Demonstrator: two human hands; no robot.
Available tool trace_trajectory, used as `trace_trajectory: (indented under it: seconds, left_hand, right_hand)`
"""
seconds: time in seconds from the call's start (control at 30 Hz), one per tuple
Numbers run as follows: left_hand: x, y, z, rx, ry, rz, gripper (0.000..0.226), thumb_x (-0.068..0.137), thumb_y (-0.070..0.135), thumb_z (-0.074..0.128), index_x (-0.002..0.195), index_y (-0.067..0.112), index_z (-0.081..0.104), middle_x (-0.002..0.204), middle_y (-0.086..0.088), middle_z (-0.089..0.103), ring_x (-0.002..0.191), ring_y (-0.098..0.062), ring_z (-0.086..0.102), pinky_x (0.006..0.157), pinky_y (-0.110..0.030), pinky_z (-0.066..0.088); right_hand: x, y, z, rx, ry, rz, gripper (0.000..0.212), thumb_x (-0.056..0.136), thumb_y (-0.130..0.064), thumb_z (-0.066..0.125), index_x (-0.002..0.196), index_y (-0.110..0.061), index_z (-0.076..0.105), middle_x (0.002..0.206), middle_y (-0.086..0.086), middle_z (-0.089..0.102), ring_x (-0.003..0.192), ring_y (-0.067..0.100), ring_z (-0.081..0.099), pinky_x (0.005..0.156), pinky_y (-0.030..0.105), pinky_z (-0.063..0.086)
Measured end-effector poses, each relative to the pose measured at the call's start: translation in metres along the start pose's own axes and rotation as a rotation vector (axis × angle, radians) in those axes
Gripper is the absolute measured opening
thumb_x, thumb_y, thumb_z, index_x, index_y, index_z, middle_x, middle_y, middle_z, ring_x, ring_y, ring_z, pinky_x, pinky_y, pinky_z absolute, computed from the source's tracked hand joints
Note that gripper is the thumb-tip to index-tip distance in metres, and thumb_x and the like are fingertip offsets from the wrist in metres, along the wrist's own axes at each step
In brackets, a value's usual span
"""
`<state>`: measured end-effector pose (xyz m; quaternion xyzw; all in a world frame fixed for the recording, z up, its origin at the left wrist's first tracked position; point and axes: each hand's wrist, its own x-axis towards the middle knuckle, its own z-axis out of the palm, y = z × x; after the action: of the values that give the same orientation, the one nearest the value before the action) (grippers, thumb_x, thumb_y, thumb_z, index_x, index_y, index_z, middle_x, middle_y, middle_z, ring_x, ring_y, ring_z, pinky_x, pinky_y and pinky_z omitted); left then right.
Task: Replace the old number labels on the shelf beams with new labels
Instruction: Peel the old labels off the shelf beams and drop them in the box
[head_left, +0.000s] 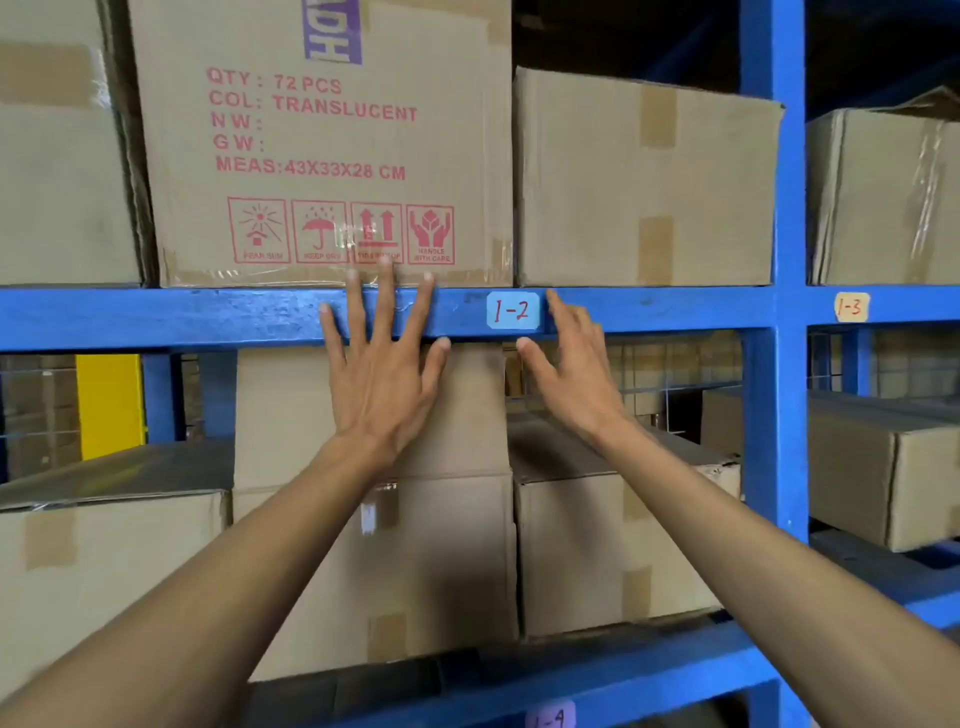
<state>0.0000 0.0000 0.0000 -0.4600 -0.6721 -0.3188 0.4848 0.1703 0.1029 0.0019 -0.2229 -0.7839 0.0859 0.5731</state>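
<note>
The "1-2" label (512, 310) sits on the blue shelf beam (156, 317), long side along the beam, between your hands. Your right hand (571, 374) is nearer: index fingertip at the label's right edge, thumb just below it, fingers spread, nothing held. Your left hand (384, 374) lies flat and splayed on the beam, left of the label, empty. The orange "1-3" label (851, 306) lies well right.

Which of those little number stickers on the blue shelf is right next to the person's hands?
The light blue label reading 1-2, between the left hand and right hand. The orange 1-3 label sits past the upright post; the 1-4 label is on a lower beam.
</note>
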Motion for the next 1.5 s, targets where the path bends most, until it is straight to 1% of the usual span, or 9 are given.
trace_trajectory:
  seconds: [0.1, 0.2, 0.43, 0.63, 0.77, 0.93, 1.07, 1.3, 1.5]
  left_hand:
    - [0.017, -0.009, 0.013, 0.034, 0.058, -0.053, 0.061, 0.100, 0.054, 0.025, 0.155, 0.038, 0.005, 0.166, -0.004, -0.005, 0.151, -0.033, -0.012, 0.120, -0.058, -0.005]
    - [0.019, -0.013, 0.029, 0.033, 0.139, -0.043, 0.058, 0.100, 0.054, 0.026, 0.154, 0.041, 0.010, 0.167, -0.004, -0.001, 0.151, -0.036, -0.007, 0.120, -0.058, -0.003]
    - [0.018, -0.013, 0.035, 0.014, 0.232, -0.006, 0.055, 0.100, 0.053, 0.026, 0.153, 0.042, 0.017, 0.166, -0.002, 0.007, 0.151, -0.041, 0.001, 0.121, -0.058, 0.001]
    - [0.017, -0.014, 0.040, 0.017, 0.259, -0.008, 0.054, 0.101, 0.053, 0.026, 0.153, 0.042, 0.018, 0.166, -0.001, 0.011, 0.151, -0.039, 0.004, 0.121, -0.058, 0.005]
    - [0.017, -0.017, 0.043, 0.023, 0.287, 0.012, 0.055, 0.101, 0.053, 0.024, 0.154, 0.042, 0.016, 0.166, 0.000, 0.011, 0.152, -0.036, 0.006, 0.121, -0.058, 0.008]
    - [0.018, -0.018, 0.045, 0.025, 0.308, 0.023, 0.054, 0.101, 0.053, 0.023, 0.154, 0.042, 0.015, 0.165, 0.001, 0.012, 0.152, -0.033, 0.007, 0.121, -0.057, 0.009]
    - [0.018, -0.019, 0.047, 0.022, 0.316, 0.030, 0.054, 0.101, 0.053, 0.023, 0.154, 0.042, 0.016, 0.165, 0.001, 0.013, 0.152, -0.033, 0.008, 0.121, -0.057, 0.011]
    - [0.017, -0.019, 0.048, 0.021, 0.323, 0.033, 0.054, 0.102, 0.053, 0.023, 0.153, 0.042, 0.016, 0.165, 0.001, 0.014, 0.152, -0.032, 0.009, 0.120, -0.057, 0.012]
    - [0.017, -0.020, 0.048, 0.015, 0.318, 0.036, 0.054, 0.102, 0.053, 0.024, 0.153, 0.042, 0.017, 0.165, 0.000, 0.013, 0.152, -0.033, 0.008, 0.120, -0.057, 0.012]
  right_hand:
    - [0.011, 0.006, 0.012, -0.058, 0.129, -0.005, 0.061, 0.098, -0.033, 0.053, 0.151, -0.015, 0.030, 0.136, 0.005, 0.039, 0.125, 0.018, 0.035, 0.099, 0.030, 0.037]
    - [0.016, 0.009, 0.024, -0.069, 0.261, -0.009, 0.051, 0.094, -0.034, 0.060, 0.141, -0.018, 0.048, 0.128, 0.003, 0.048, 0.117, 0.017, 0.041, 0.090, 0.023, 0.036]
    - [0.039, 0.010, 0.023, -0.007, 0.471, 0.039, 0.015, 0.084, -0.033, 0.071, 0.097, -0.025, 0.071, 0.090, -0.006, 0.065, 0.082, 0.012, 0.060, 0.078, 0.036, 0.052]
    - [0.043, 0.014, 0.021, -0.003, 0.467, 0.024, 0.002, 0.087, -0.027, 0.069, 0.087, -0.026, 0.070, 0.088, -0.008, 0.071, 0.086, 0.010, 0.066, 0.073, 0.040, 0.058]
    - [0.045, 0.013, 0.019, 0.019, 0.452, 0.025, 0.003, 0.082, -0.027, 0.071, 0.079, -0.027, 0.068, 0.080, -0.010, 0.070, 0.079, 0.011, 0.067, 0.074, 0.041, 0.057]
    - [0.038, 0.007, 0.019, 0.097, 0.441, -0.019, 0.002, 0.076, -0.014, 0.072, 0.078, -0.013, 0.071, 0.067, -0.011, 0.065, 0.061, 0.005, 0.055, 0.063, 0.012, 0.045]
    - [0.033, 0.004, 0.018, 0.190, 0.432, -0.020, 0.006, 0.071, -0.010, 0.071, 0.078, -0.009, 0.072, 0.065, -0.013, 0.063, 0.060, 0.002, 0.052, 0.064, 0.018, 0.049]
    - [0.030, 0.004, 0.019, 0.236, 0.409, -0.058, 0.005, 0.075, -0.007, 0.072, 0.079, -0.008, 0.070, 0.069, 0.002, 0.066, 0.062, 0.006, 0.053, 0.064, 0.024, 0.053]
    - [0.030, 0.010, 0.015, 0.285, 0.387, -0.049, 0.010, 0.082, -0.011, 0.077, 0.090, -0.008, 0.072, 0.074, -0.004, 0.066, 0.067, 0.006, 0.054, 0.069, 0.024, 0.053]
